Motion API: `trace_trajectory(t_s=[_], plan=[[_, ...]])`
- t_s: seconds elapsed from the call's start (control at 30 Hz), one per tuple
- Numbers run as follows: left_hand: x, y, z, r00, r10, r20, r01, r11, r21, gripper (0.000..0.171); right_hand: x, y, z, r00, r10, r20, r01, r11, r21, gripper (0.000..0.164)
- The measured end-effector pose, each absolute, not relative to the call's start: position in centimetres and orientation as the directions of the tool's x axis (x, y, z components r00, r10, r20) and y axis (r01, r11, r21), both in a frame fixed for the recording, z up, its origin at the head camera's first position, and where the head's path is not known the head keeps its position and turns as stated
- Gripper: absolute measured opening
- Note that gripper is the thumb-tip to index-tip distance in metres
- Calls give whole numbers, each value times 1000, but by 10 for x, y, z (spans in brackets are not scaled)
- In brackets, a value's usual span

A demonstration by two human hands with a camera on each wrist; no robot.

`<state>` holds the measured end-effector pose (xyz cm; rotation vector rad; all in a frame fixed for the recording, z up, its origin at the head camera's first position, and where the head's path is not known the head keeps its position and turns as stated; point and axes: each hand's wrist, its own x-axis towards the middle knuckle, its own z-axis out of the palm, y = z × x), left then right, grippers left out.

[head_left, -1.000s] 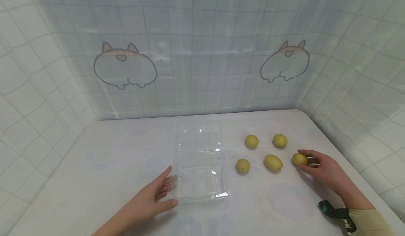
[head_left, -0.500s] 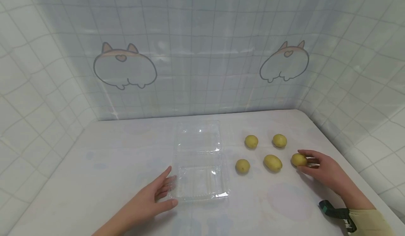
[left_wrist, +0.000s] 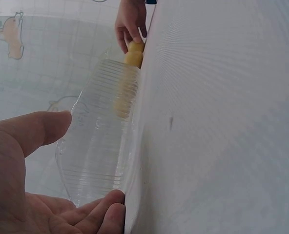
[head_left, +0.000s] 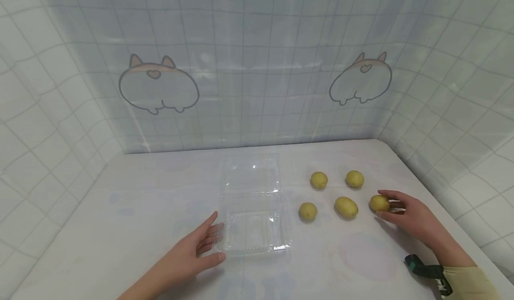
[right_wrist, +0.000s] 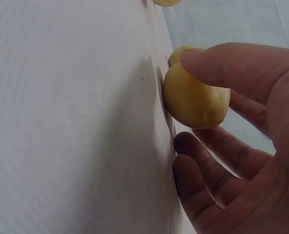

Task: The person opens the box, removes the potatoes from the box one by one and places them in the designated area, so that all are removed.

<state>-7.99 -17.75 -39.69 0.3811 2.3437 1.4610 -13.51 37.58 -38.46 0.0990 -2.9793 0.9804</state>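
A clear plastic clamshell box (head_left: 257, 231) lies with its lid folded back, near the middle of the table. Beside its left wall rests my left hand (head_left: 188, 253), thumb and fingers spread around the near corner. At the right, my right hand (head_left: 413, 215) holds a yellow lemon (head_left: 379, 203) between thumb and fingers, low at the table surface. In the right wrist view the thumb lies over this lemon (right_wrist: 196, 100), while the lower fingers curl beneath it. The left wrist view shows the box wall (left_wrist: 98, 131) between the left thumb and fingers.
Several more lemons sit between the box and my right hand: a near-left lemon (head_left: 308, 211), a middle lemon (head_left: 346, 207), and two farther back (head_left: 319, 180). A tile-patterned curtain (head_left: 261, 68) bounds the white table (head_left: 152, 202) behind and at both sides.
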Motion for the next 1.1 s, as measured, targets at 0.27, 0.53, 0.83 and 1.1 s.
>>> trace_trajectory(t_s=[0.27, 0.53, 0.83, 1.1], plan=[[-81, -177, -399, -909, 388, -152, 46, 456, 889, 93, -135, 374, -383, -998, -60, 22, -61, 803, -593, 69], [-81, -176, -397, -922, 349, -169, 31, 501, 865, 88, -136, 375, -385, -998, -62, 26, -66, 813, -579, 68], [-80, -172, -392, -943, 299, -146, 19, 486, 874, 79, -136, 374, -384, -998, -66, 23, -68, 818, -571, 68], [-81, -169, -393, -961, 238, -144, -14, 478, 878, 74, -136, 374, -385, -998, -54, 12, -51, 824, -565, 69]])
